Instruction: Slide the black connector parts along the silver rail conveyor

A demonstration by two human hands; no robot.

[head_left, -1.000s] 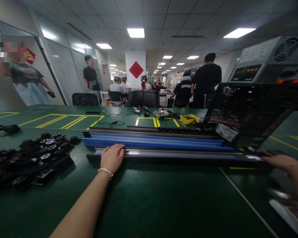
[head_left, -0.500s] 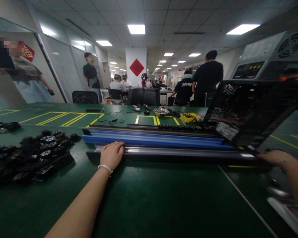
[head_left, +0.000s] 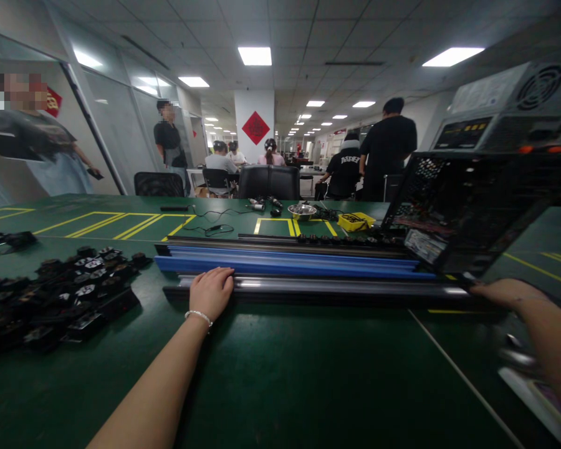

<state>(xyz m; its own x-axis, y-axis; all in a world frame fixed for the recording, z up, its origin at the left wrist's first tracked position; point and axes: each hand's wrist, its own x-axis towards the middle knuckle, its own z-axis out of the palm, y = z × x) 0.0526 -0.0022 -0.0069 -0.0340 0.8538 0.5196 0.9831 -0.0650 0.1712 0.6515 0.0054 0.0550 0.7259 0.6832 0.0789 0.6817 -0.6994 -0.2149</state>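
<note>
Nearest me on the green table [head_left: 308,380] lies a long metal rail [head_left: 336,287], silvery-grey on top with a dark front side. Over its left part is my left hand [head_left: 212,290], fingers together and wrapped over the top; the fingertips are hidden behind it. At the rail's right end is my right hand [head_left: 507,292], closed on it, with its fingers partly lost in shadow and blur. Just behind this rail runs a long blue rail [head_left: 299,263]. Another dark rail [head_left: 262,243] lies beyond the blue one.
Black parts [head_left: 75,293] are heaped at the left. An opened computer case [head_left: 467,206] stands tilted at the right, with power supply boxes [head_left: 505,112] above. Further back are a metal bowl [head_left: 302,212], a yellow basket [head_left: 355,221] and cables. Several people are beyond the table.
My right hand has shifted slightly left at the rail's end. My left hand stays in place on the rail. A person at the far left has lowered a dark object.
</note>
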